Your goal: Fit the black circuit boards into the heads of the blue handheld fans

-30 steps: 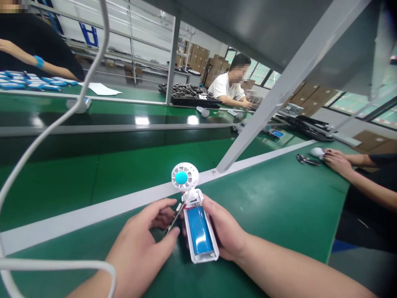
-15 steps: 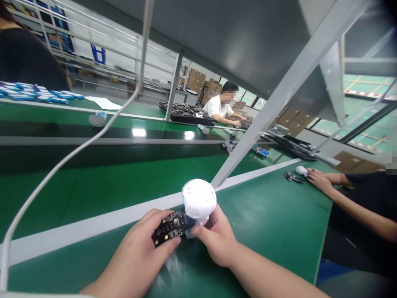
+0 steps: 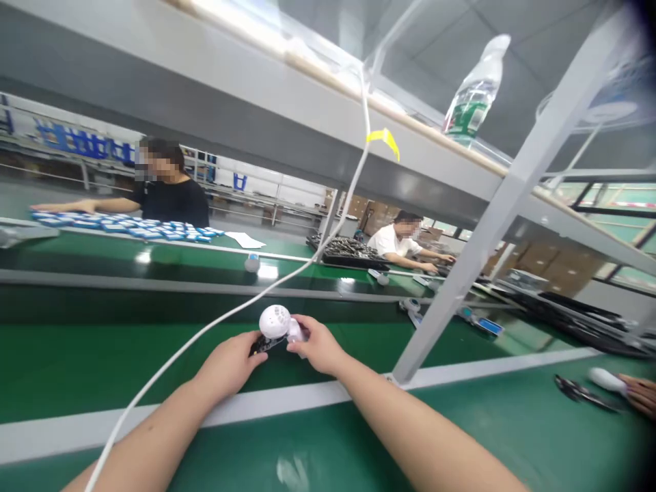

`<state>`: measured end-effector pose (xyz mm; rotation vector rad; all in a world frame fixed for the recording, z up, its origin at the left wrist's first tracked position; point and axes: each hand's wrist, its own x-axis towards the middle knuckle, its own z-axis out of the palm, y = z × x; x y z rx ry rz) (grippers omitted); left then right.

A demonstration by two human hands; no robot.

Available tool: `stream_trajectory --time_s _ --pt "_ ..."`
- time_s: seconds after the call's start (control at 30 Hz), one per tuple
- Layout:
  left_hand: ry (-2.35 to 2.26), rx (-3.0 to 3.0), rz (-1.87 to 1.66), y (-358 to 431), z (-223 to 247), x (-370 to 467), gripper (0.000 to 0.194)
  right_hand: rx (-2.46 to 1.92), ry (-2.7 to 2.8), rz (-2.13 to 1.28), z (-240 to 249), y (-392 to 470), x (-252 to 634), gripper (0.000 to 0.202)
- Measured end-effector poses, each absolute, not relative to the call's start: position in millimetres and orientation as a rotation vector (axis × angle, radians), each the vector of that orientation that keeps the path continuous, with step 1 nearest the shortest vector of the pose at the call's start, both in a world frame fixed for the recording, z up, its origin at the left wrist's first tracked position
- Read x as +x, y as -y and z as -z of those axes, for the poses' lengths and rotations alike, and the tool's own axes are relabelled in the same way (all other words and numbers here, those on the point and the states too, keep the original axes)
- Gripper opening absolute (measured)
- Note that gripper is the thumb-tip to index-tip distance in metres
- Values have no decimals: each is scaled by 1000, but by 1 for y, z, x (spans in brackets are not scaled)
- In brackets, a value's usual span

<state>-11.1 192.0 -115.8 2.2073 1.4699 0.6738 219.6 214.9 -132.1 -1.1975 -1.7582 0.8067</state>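
Out over the green belt (image 3: 128,355), past the pale rail, both my hands are together on one assembly. Between the thumb and fingers of my left hand (image 3: 228,362) is a black circuit board (image 3: 266,344), mostly hidden by the hand and the part above it. My right hand (image 3: 320,347) grips a white plastic housing (image 3: 275,321) by its narrower side; its round head has small slots and tilts over the board. How the board and housing are joined cannot be made out.
A white cable (image 3: 230,316) hangs across the view, left of my hands. A slanting metal post (image 3: 461,280) rises on the right, beneath an overhead shelf (image 3: 287,130). Blue-and-white parts (image 3: 148,229) lie before one co-worker; another person's hand (image 3: 640,393) holds a white part at right.
My hands have moved forward from the near worktop, over the rail to the belt, carrying the board and housing. The camera view has tilted up and turned left, showing more shelf.
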Motion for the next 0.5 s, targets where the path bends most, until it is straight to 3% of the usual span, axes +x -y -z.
stream_trajectory --time_s 0.4,0.5 --pt "-1601 2162 -819 -208 141 -27 39 -1167 1861 -753 150 -227 171 74" --pt "-1672 1994 -972 -208 137 -28 50 -1241 1804 -692 148 -218 181 81"
